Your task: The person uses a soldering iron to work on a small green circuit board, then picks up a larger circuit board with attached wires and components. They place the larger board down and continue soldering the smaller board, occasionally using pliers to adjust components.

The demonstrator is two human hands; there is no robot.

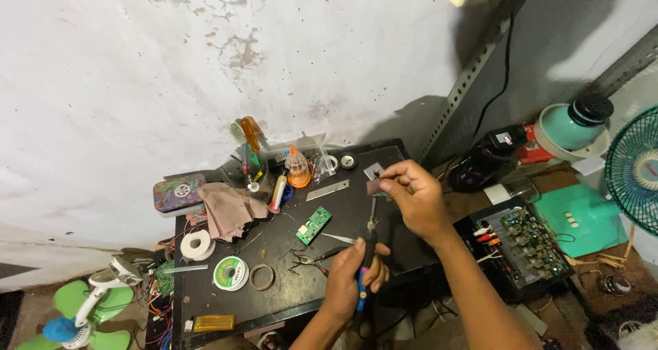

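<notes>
Both hands work mid-frame: left hand (353, 278) grips a blue-handled soldering iron (367, 257), tip raised to the small grey component (377, 185) pinched steady by right hand (415, 199).

The table (205, 295) looked matt black, dusty and scuffed. The wall (103, 82) showed rough, flaking white plaster. The crumpled rag (229, 211) was soft brown cloth. The soldering iron (367, 261) in the left hand (353, 274) had a glossy plastic grip and a bare metal shaft. The little circuit board (314, 224) shone green, and the blade (327, 190) was dull grey metal.
</notes>
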